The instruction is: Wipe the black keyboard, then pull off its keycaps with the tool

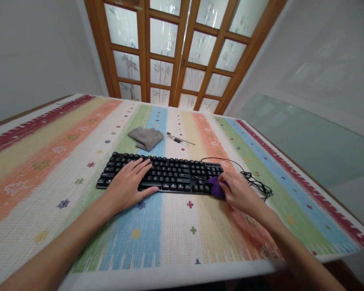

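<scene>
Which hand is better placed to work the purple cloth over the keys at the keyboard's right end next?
Probably the right hand: it grips the purple cloth at that end of the keyboard. The left hand lies spread over the left part, farther away.

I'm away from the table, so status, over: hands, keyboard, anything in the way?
Left hand spread on keyboard's left part. Right hand pinching purple cloth at its right end. Black cable bunched beside right hand, off the keys.
</scene>
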The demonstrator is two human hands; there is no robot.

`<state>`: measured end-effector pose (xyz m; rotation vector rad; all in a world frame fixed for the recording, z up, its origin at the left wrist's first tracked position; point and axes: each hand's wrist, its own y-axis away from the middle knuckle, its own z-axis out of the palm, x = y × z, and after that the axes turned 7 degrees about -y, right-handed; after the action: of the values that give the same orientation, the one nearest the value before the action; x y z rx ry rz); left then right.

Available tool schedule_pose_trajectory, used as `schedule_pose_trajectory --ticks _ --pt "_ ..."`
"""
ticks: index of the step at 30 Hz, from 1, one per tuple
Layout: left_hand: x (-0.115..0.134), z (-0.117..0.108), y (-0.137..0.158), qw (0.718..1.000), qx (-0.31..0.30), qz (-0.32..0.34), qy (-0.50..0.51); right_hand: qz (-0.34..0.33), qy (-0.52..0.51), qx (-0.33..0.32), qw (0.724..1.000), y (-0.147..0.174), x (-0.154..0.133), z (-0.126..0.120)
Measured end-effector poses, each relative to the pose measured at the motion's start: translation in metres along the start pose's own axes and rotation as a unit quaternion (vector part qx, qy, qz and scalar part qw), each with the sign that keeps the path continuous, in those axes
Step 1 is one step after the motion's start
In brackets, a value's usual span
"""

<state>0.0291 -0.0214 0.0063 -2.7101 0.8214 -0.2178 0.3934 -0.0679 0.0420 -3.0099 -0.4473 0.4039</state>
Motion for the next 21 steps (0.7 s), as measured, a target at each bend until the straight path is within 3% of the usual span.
schedule_pose_trajectory --ticks 21 --pt "-0.002 0.002 0.001 1.0 0.001 0.003 0.004 0.021 -0.076 -0.076 0.994 0.0 -0.004 -0.019"
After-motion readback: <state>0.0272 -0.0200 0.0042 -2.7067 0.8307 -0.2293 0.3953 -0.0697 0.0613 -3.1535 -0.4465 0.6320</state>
